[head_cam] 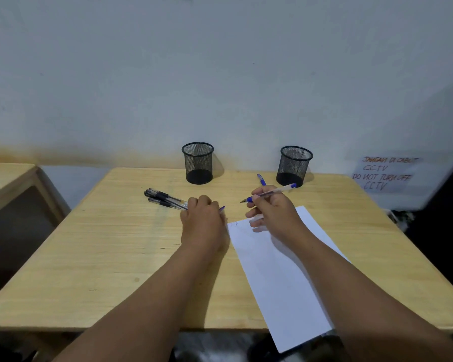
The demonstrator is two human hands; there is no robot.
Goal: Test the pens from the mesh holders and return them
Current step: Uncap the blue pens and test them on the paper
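Observation:
Two black mesh holders stand at the table's far edge, the left holder (198, 163) and the right holder (295, 165); both look empty. My right hand (271, 209) pinches an uncapped blue pen (272, 192), its tip pointing left above the top of a white sheet of paper (277, 270). My left hand (203, 220) lies curled on the table over the near ends of several black pens (165, 198), and a small blue piece, likely a pen cap (222, 208), sticks out at its fingers. Another blue pen (261, 179) lies behind my right hand, near the right holder.
The wooden table (102, 244) stands against a pale wall. A handwritten CCTV notice (385, 175) hangs on the wall at the right. A second wooden table (8, 184) stands to the left across a gap.

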